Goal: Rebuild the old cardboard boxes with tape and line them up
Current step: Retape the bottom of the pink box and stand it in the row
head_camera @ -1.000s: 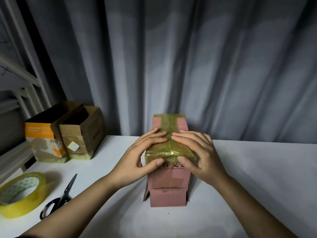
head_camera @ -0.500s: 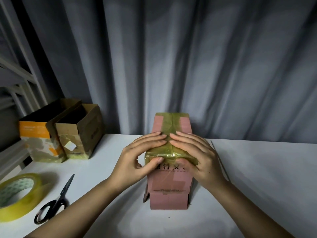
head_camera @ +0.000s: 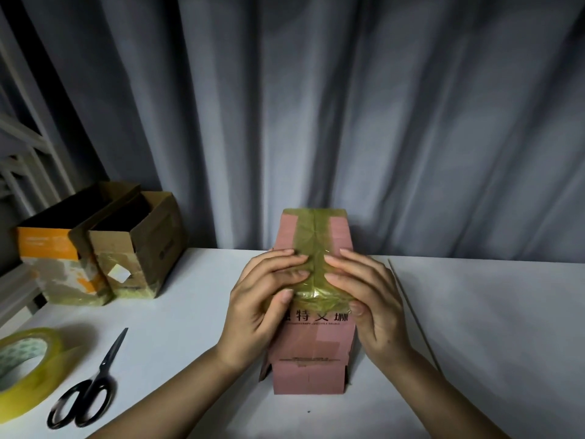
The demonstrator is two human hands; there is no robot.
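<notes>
Two taped boxes (head_camera: 98, 248) already stood side by side, open tops up, well left of the pink box (head_camera: 311, 343) and farther back; judged done. Pink box, mid-table (head_camera: 474, 327) by the curtain (head_camera: 348, 122), looked like the third, taped but not yet lined up. It sat with its taped face up, long axis running from the person toward the curtain. Left hand (head_camera: 259, 312) and right hand (head_camera: 370, 305) lay flat, fingers straight, pressing tape (head_camera: 313, 248) down, thumbs on the near edge. Roll (head_camera: 25, 372) and scissors (head_camera: 91, 384) lay left of the pink box, nearer.
</notes>
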